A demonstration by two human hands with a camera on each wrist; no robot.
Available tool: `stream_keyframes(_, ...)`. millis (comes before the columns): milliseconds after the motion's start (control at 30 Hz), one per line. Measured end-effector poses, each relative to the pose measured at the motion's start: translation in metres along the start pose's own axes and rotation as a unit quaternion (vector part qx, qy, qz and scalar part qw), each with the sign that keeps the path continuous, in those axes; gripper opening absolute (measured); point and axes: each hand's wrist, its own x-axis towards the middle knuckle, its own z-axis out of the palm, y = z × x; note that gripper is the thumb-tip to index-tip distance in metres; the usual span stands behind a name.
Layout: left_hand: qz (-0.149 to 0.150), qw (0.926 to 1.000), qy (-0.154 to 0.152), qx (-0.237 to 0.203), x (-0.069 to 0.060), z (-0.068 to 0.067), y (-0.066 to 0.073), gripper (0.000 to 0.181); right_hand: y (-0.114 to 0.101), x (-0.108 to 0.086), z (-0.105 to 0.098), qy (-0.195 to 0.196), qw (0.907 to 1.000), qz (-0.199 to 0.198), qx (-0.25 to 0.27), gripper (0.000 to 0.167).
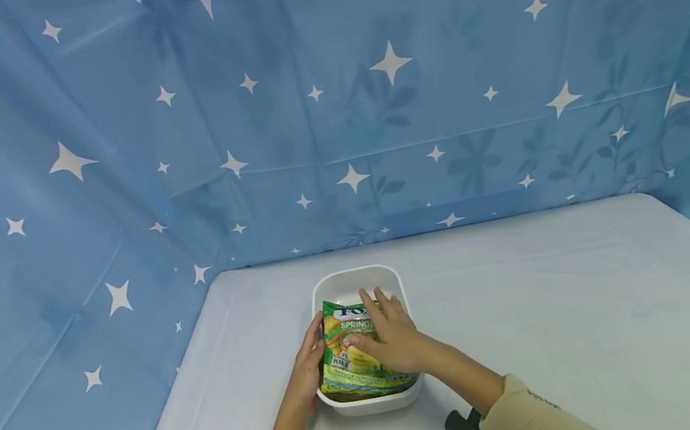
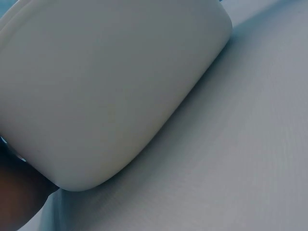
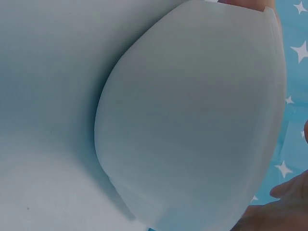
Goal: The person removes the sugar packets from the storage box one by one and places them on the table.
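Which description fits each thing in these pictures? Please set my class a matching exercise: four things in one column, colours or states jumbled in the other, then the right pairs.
Things:
1. Packet
2. Tub
3. Backdrop
4. Sleeves

Descriptions:
A. Blue, with pale stars
B. Beige, worn on the forearms
C. Mostly green and yellow, with printed lettering
D. White and open-topped, standing on the table

Right pairs: 1-C, 2-D, 3-A, 4-B
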Motion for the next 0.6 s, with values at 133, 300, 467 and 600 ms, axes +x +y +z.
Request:
stream_keyframes(133, -0.001, 1.0000, 0.000, 0.004, 0.0006, -0.0008, 0.0001, 0.048, -0.0015, -0.0018, 0.0013, -0.005, 0.9999, 0.001, 0.011, 0.076)
stream_keyframes(300, 0.003, 1.0000, -0.001, 0.002, 0.0007, -0.0009, -0.0009, 0.048, -0.0006, -0.0019, 0.0036, 0.000, 0.9995, 0.003, 0.030, 0.078)
stream_keyframes(467, 0.005, 1.0000, 0.000, -0.005, 0.0003, -0.0001, -0.0016, 0.048, 0.0036, -0.0005, 0.0058, 0.010, 0.9978, 0.023, 0.061, 0.078)
stream_keyframes(600, 0.002, 1.0000, 0.002, -0.007, 0.0007, 0.0001, -0.0012, 0.047, 0.0069, -0.0004, 0.0076, 0.020, 0.9943, 0.037, 0.098, 0.078)
